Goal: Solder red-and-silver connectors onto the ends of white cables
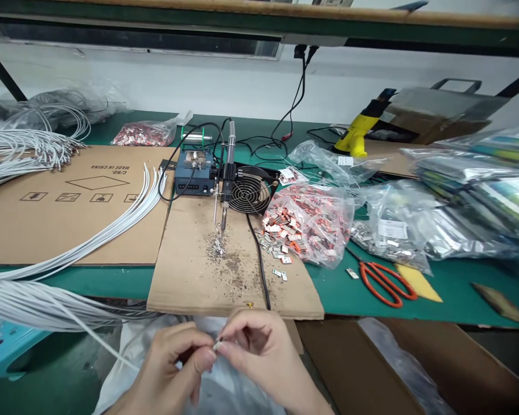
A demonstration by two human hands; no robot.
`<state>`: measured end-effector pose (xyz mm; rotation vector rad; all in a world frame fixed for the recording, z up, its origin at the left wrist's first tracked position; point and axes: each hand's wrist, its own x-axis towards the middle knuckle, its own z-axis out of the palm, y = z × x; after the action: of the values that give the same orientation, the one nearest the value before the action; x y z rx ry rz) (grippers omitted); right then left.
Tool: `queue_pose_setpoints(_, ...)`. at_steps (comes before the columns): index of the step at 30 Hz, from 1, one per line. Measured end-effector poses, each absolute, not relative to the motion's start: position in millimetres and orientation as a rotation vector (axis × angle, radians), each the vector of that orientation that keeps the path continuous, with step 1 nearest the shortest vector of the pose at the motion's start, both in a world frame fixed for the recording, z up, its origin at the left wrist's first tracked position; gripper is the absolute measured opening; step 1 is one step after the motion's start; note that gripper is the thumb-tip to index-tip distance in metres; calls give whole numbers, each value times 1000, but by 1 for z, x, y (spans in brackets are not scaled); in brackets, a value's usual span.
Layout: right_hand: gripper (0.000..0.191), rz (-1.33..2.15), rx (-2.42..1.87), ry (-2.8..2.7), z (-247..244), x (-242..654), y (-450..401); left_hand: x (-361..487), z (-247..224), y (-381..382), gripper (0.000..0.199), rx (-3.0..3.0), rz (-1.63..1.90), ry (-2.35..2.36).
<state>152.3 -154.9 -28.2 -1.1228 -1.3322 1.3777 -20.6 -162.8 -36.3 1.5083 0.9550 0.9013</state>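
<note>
Hands nearly touching, small white piece between.

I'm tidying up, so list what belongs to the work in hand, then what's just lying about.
Likely involved:
small pale piece between left hand and right hand
long white cables
blue boxy soldering station
clear plastic bag of red-and-white parts

Probably lying about:
orange-handled scissors
yellow-and-black pistol-shaped tool
flat yellow pad

cool, even light brightens the green surface; the brown cardboard box at lower right sits in shadow. shiny silver plastic packages at right glare, blurred and stretched. the tiny pale piece at lower centre looks soft.
</note>
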Motion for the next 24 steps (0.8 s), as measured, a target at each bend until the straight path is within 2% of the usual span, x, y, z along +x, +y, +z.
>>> queue_pose_setpoints(4,12,1307,-1093,-1280,-28,142,-157,-19,-37,-164,28,1630,966,1006)
queue_pose_setpoints(10,16,1173,-906,-1023,-39,120,-169,-5,-24,-167,43,1249,940,1115)
queue_pose_setpoints(16,8,1085,-1082,-1608,-19,171,-149,-17,-13,-158,38,1218,880,1167)
queue_pose_setpoints(17,9,981,-1193,-1709,-13,188,-141,-22,-12,-154,35,1231,879,1196)
queue_pose_setpoints(21,16,116,-1829,-2013,4,246,-99,-39,-8,-134,25,1279,852,1291)
queue_pose_setpoints(24,14,-14,-1960,-2121,10,265,-76,-47,-5,-119,23,1321,827,1345)
